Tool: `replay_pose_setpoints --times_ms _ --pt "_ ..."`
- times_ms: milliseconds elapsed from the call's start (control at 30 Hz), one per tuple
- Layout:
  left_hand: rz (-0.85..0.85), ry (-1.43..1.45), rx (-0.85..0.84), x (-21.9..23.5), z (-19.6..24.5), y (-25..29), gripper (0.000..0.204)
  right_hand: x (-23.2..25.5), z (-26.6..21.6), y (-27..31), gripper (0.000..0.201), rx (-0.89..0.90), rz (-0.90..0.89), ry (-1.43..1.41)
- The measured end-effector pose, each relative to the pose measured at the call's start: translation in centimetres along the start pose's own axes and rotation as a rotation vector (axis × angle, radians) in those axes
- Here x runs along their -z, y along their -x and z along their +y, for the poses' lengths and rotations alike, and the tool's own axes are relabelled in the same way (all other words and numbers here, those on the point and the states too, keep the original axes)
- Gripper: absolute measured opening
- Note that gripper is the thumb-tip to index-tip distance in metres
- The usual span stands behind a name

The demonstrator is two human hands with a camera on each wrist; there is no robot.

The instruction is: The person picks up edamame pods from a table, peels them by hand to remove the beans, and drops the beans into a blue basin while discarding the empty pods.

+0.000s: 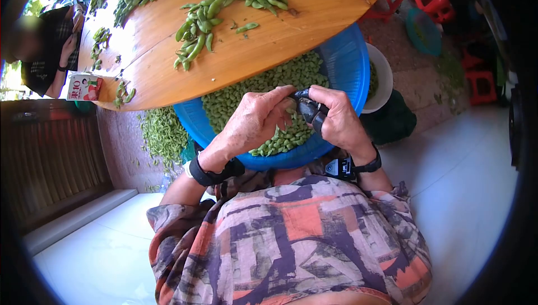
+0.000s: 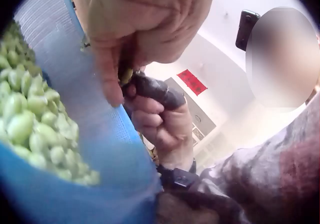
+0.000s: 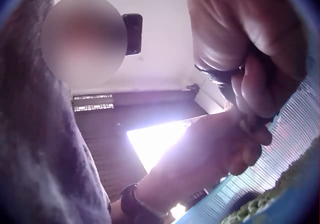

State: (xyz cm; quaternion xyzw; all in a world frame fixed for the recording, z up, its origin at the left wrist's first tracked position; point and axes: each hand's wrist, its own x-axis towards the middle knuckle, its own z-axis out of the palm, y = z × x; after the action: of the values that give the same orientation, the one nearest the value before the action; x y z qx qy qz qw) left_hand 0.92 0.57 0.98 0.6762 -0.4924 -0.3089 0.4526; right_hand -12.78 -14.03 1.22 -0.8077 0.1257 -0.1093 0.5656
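Observation:
Both hands meet above a blue basin (image 1: 348, 64) that holds shelled green soybeans (image 1: 235, 100). My left hand (image 1: 255, 120) pinches a soybean pod, of which a small yellow-green bit (image 2: 128, 75) shows between the fingers in the left wrist view. My right hand (image 1: 343, 121), with black wrapping (image 1: 311, 109) on its digits, grips at the same spot, its fingers curled and its fingertips against the left ones. Most of the pod is hidden by the fingers. In the right wrist view the right hand (image 3: 255, 38) hangs over the left hand (image 3: 200, 149).
A wooden table (image 1: 151, 53) overhangs the basin's far side, bearing unshelled pods (image 1: 207, 14) and a small carton (image 1: 84, 87). Green hulls (image 1: 162, 137) lie heaped on the floor at left. A white bucket (image 1: 382, 78) and red stools (image 1: 431, 0) stand right; another person (image 1: 47, 53) sits far left.

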Motion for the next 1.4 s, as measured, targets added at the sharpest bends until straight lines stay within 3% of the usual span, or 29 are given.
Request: replay_pose_setpoints --times_ms 67,133,167,233,300,367,400,533,633,733,833,867,900,1033,1067,1133,1333,1400 --pt "-0.035 0.067 0.022 0.1 -0.2 0.2 0.030 -0.6 0.5 0.0 0.016 0.002 0.028 -0.010" --pt "-0.052 0.511 0.329 -0.3 -0.5 0.6 0.037 -1.5 1.2 0.0 0.015 0.042 0.078 0.057" --pt "-0.047 0.510 0.327 -0.7 -1.2 0.8 0.037 -1.9 1.2 0.0 0.014 0.078 0.131 0.124" --pt "0.023 0.832 0.297 -1.7 -1.9 0.8 0.039 -3.1 0.5 0.1 0.015 0.098 0.163 0.169" --pt "0.073 0.792 0.356 -2.5 -1.9 0.7 0.036 -4.3 0.4 0.1 0.021 0.112 0.285 0.311" --pt "0.206 0.305 0.120 -3.3 -2.1 0.9 0.034 -4.6 -0.2 -0.1 0.027 0.153 0.264 0.341" --pt "0.270 0.436 0.113 -3.8 -1.9 0.6 0.035 -4.7 -0.4 -0.2 0.027 0.180 0.279 0.348" --pt "0.276 0.473 0.216 -4.1 -1.8 0.2 0.037 -4.2 0.4 -0.4 0.026 0.190 0.330 0.356" --pt "0.308 1.280 0.401 -4.5 -1.5 -0.4 0.036 -4.0 0.2 -0.3 0.023 0.168 0.366 0.325" --pt "0.277 1.279 0.369 -4.7 -2.3 -0.2 0.032 -3.8 0.2 -0.5 0.019 0.212 0.387 0.302" --pt "0.169 1.174 0.292 -4.2 -2.4 0.0 0.026 -2.6 0.4 -0.3 0.016 0.102 0.295 0.122" --pt "0.030 1.000 0.287 -3.1 -2.4 0.6 0.022 -2.3 0.2 -0.1 0.014 -0.016 0.264 -0.041" --pt "0.034 0.997 0.285 -2.9 -1.9 0.7 0.022 -2.1 0.1 0.1 0.013 -0.136 0.230 -0.204" --pt "0.020 0.885 0.226 -2.8 -1.7 0.9 0.017 -1.9 -0.8 0.1 0.012 -0.131 0.156 -0.275" --pt "0.051 0.877 0.262 -2.8 -1.7 0.9 0.018 -2.0 -0.8 0.1 0.012 -0.129 0.154 -0.275" --pt "0.085 0.870 0.299 -2.8 -1.6 1.0 0.020 -2.1 -0.7 0.0 0.015 0.045 0.190 0.018" --pt "0.120 1.073 0.302 -3.2 -1.7 0.9 0.024 -2.5 0.0 0.2 0.029 0.115 0.215 0.237" --pt "0.143 1.059 0.378 -3.3 -2.4 0.8 0.022 -3.0 -0.3 0.1 0.029 0.156 0.248 0.271"
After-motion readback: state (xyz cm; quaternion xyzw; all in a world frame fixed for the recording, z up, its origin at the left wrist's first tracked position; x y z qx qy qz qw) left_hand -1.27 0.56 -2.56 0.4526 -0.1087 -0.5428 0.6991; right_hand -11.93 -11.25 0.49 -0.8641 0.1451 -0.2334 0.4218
